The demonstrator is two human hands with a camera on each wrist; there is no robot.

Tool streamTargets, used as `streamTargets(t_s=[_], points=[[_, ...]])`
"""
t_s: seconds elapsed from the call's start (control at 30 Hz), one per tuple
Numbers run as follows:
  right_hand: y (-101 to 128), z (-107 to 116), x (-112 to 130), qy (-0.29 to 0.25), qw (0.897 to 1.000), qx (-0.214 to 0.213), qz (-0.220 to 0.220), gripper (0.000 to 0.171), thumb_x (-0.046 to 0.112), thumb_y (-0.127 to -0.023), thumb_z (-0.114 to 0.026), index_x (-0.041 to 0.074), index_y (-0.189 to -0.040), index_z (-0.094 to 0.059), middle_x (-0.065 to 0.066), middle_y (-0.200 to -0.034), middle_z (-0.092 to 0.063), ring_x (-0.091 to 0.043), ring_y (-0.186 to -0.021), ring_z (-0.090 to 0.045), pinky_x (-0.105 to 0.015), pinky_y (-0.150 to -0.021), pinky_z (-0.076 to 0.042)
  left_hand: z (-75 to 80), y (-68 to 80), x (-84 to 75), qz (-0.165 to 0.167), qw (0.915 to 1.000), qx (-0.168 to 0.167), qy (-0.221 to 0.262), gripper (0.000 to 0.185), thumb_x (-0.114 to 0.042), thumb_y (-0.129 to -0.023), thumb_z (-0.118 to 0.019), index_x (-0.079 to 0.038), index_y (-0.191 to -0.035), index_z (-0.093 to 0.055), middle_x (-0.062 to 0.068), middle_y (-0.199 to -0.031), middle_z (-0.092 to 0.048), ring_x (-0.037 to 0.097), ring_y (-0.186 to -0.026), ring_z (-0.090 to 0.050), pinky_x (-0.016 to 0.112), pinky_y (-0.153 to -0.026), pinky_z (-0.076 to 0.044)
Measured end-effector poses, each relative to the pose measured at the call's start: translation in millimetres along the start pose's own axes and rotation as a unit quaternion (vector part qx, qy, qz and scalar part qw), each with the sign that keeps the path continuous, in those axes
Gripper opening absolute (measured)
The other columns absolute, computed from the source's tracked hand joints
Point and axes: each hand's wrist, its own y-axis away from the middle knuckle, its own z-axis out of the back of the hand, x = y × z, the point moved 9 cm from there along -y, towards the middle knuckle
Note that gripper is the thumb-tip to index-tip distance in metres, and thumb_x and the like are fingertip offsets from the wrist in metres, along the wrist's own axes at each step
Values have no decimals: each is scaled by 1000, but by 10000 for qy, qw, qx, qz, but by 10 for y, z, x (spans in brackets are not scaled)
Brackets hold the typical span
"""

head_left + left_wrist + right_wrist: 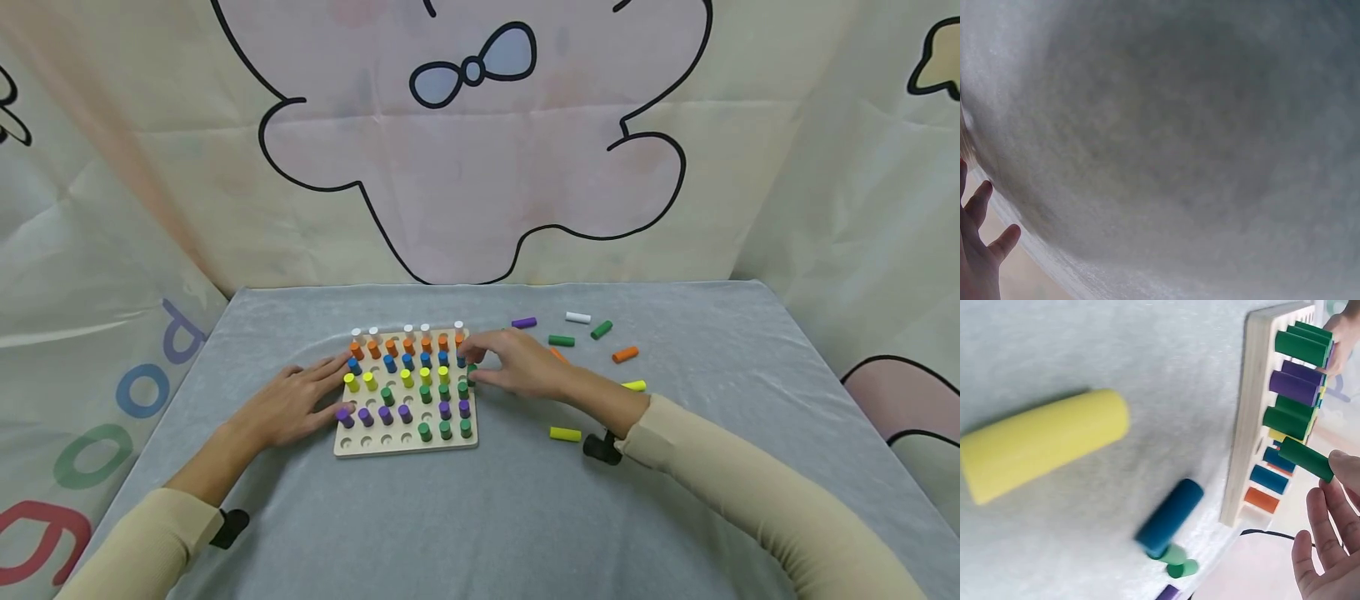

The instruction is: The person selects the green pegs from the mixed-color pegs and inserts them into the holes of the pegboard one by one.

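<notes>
Peg board (408, 446) on grey counter (480, 517), mostly filled: white, orange, blue, yellow, green, purple pegs standing in rows. Some holes at front left and middle still open. Right hand (517, 367) at board's right edge, fingers (1347, 469) pinching green peg (1305, 459) above board, not yet seated. Left hand (300, 404) lies flat, fingers straight, touching board's left side. Loose pegs (600, 350) lie on counter to right, apparently left to place.

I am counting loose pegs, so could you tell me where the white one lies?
In the head view, the white peg lies on the cloth at far right, between a purple peg and a green peg.
</notes>
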Motion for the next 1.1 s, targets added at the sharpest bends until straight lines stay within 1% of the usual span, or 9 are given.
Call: streamTargets(t_s=[0.23, 0.33, 0.43, 0.57, 0.73, 0.9, 1.1], points=[[-101, 18, 228, 92, 9995, -16, 300, 31, 13, -90, -75, 6, -120, -67, -3, -108, -72, -17, -101, -66, -40, -92, -53, -7, -7, 4, 27, 10000, 27, -27, 76, -56, -100, -46, -4, -153, -36, 17, -160, -30, 40, -140, -39, 66, -103, -36], [-147, 15, 319, 71, 9990, -15, 436, 31, 12, -90, -75, 6, -119, -67, -5, -110, -72, -16, -102, -67, -39, -91, -54, -11, -14, 3, 18, 10000, 37, -17, 76, -56, -100, -47, -4, -153, -36, 17, -160, -30, 41, -140, -38, 66, -103, -35], [-184, -7, 393, 130, 9983, -6, 568, 30, 12, -90, -75, 8, -119, -67, -5, -110, -73, -14, -102, -67, -36, -91, -53, -19, -19, 3, 16, 10000, 53, -12, 76, -56, -100, -46, -3, -153, -36, 17, -160, -30, 41, -141, -38, 66, -103, -35], [-226, -51, 488, 236, 9971, -3, 729, 29, 13, -89, -76, 8, -117, -68, -3, -106, -73, -12, -99, -66, -34, -90, -53, -21, -23, 8, 36, 10000, 60, -5, 77, -57, -99, -47, -4, -154, -35, 17, -161, -29, 40, -142, -37, 65, -104, -35], [-268, -126, 582, 75, 9966, 79, 818, 30, 12, -89, -75, 6, -118, -68, -6, -108, -72, -15, -100, -66, -35, -91, -52, -16, -19, 17, 64, 10000, 55, -8, 77, -57, -99, -47, -4, -154, -35, 16, -160, -29, 40, -142, -37, 65, -104, -35], [-277, -203, 656, 38, 9963, 132, 847, 31, 12, -90, -74, 8, -120, -68, -3, -108, -72, -14, -100, -66, -30, -90, -51, -14, -9, 11, 69, 10000, 27, 34, 76, -57, -100, -46, -4, -153, -36, 17, -160, -30, 41, -141, -37, 66, -103, -35], [-247, -320, 742, -160, 9955, 369, 856, 32, 13, -92, -72, 7, -123, -66, -3, -110, -71, -15, -101, -65, -32, -91, -52, -17, -9, 12, 68, 10000, 23, 58, 76, -57, -100, -46, -4, -153, -36, 17, -160, -31, 41, -142, -37, 66, -104, -35]])
